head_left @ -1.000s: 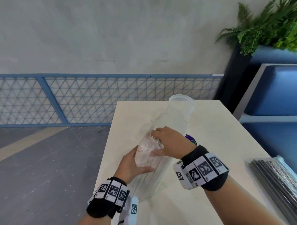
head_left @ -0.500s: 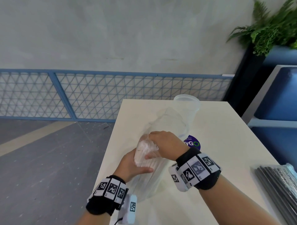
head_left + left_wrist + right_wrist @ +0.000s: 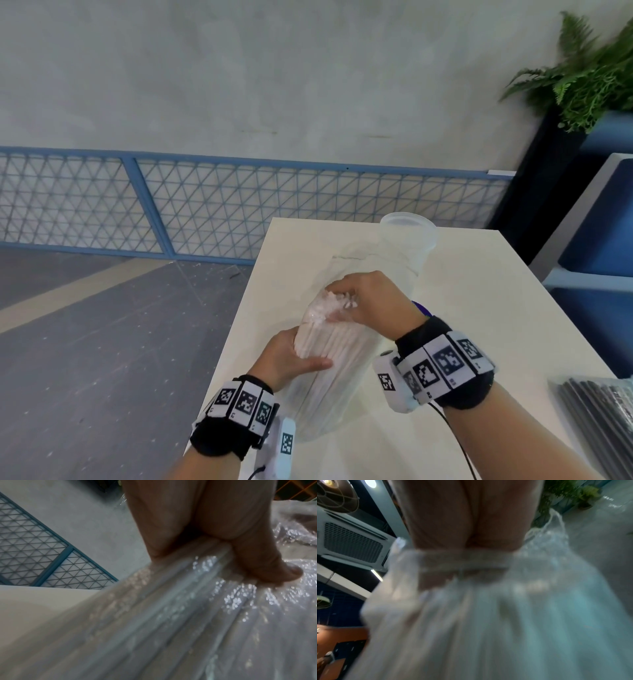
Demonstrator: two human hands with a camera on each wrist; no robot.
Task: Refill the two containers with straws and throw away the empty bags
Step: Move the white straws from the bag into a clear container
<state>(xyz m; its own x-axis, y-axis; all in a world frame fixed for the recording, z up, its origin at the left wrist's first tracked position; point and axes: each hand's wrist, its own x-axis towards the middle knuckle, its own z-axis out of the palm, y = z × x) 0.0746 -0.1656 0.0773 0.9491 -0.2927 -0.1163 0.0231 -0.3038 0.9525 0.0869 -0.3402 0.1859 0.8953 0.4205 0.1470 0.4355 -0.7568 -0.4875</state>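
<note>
A clear plastic bag [image 3: 329, 387] full of white straws [image 3: 330, 337] stands tilted on the cream table [image 3: 479, 308], its loose open end reaching toward a clear plastic container [image 3: 409, 236] at the far edge. My left hand [image 3: 291, 356] grips the bundle through the bag from the left, thumb across the front. My right hand [image 3: 366, 301] curls over the top ends of the straws. In the left wrist view my thumb presses the crinkled bag [image 3: 188, 608]. The right wrist view shows the bag [image 3: 471, 615] blurred under my fingers. A second container is not in view.
A pack of black straws [image 3: 603, 411] lies at the table's right edge. A purple round sticker [image 3: 422, 308] peeks out behind my right wrist. Blue shelving [image 3: 596, 260] and a potted fern [image 3: 589, 78] stand on the right; a blue mesh railing [image 3: 205, 205] runs behind.
Both hands keep their hold on the bag of straws. The view has drifted left, and the straw tops stand a little more exposed under my right fingers.
</note>
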